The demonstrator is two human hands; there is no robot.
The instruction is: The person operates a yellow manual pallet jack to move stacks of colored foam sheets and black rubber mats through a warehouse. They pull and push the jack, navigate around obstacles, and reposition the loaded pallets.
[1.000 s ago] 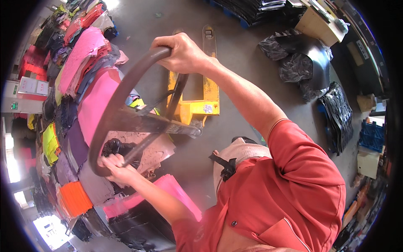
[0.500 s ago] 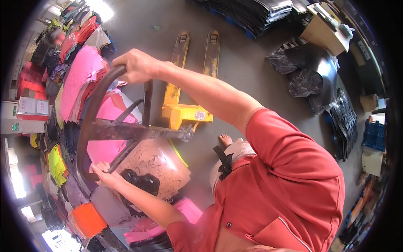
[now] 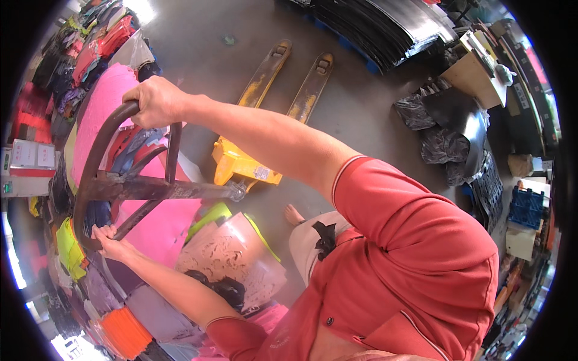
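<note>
— Hands first: how many, and on what?

— 2, both on 1 handle (image 3: 129,186), the looped tiller of a pallet jack (image 3: 247,165). The right hand (image 3: 158,102) sits at the top of the loop, fingers curled fully round the bar, no gap showing. The left hand (image 3: 108,239) is at the bottom of the loop, fingers wrapped about the tube as well, thumb on top.

— What does the handle look like?

— Dark brown metal tube, worn and rusty, bent into 1 oval ring. A thicker straight shaft crosses the ring from its left side and runs right to the jack's body, and 2 thinner struts brace the ring against it. It hangs in the left half of the head view, in front of the person's chest, above the heaps of cloth.

— And the jack?

— 1 yellow steel body with scuffed paint, and 2 long flat forks (image 3: 288,81) running away over the floor (image 3: 198,54), their tips rounded and rubbed bare.

— Materials around it?

— Smooth grey concrete floor. On the left, many stacked bundles of soft fabric (image 3: 96,108) in pink, red, orange, neon yellow and purple; too many to count. Below the handle, 1 pale curved sheet (image 3: 238,256) with dark markings. At the top, 1 stack of thin glossy black sheets (image 3: 373,27). On the right, about 3 crumpled black plastic bags (image 3: 439,129), 1 cardboard box (image 3: 475,75) and 1 blue crate (image 3: 525,207).

— Anything of the person?

— A red polo shirt (image 3: 415,265), pale shorts, 1 bare foot (image 3: 293,213) on the floor.
</note>
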